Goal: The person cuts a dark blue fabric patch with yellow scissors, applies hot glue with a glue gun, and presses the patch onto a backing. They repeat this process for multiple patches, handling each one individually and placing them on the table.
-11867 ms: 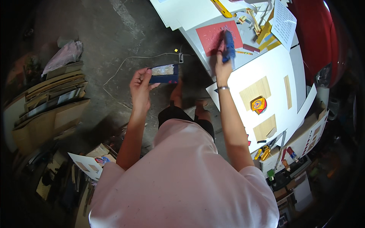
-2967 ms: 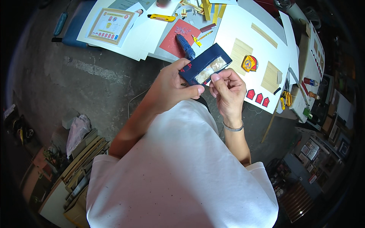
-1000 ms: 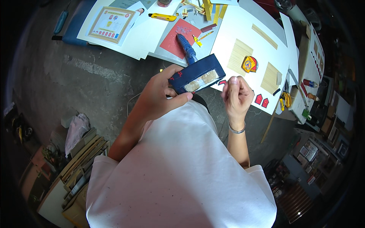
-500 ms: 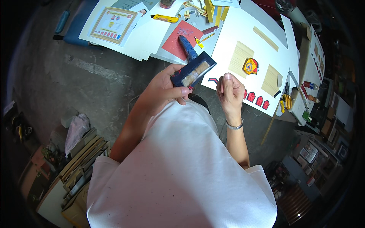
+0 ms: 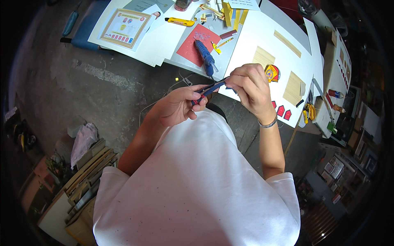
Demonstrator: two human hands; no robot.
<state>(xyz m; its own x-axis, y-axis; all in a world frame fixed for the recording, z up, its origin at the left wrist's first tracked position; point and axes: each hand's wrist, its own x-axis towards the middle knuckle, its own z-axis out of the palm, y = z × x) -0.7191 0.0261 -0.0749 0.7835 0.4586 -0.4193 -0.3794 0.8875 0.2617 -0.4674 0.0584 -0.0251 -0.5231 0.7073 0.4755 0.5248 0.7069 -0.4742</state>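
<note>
Between my two hands is a dark blue cloth patch [image 5: 211,88] with red marks near its left end, now seen nearly edge-on. My left hand [image 5: 178,105] pinches that end between thumb and fingers. At the other end, my right hand [image 5: 251,88] is closed with its fingertips on the patch's edge. Just beyond lies a blue glue gun [image 5: 204,53], its nozzle toward my hands, partly over a red sheet [image 5: 185,51]. To the right, a large white board [image 5: 299,67] carries a yellow and red badge [image 5: 271,74], wood-grain panels [image 5: 292,87] and red pointed patches [image 5: 280,110], some hidden by my right hand.
A yellow utility knife [image 5: 180,21] and a framed certificate [image 5: 125,28] lie at the far left of the table. Gold strips [image 5: 227,14] are heaped at the back. Yellow-handled scissors [image 5: 310,110] lie right of the board. Stacked boards [image 5: 88,174] stand at lower left.
My right hand has moved up and left to grip the patch's far end. The patch has turned from showing its pale, glue-smeared back to nearly edge-on.
</note>
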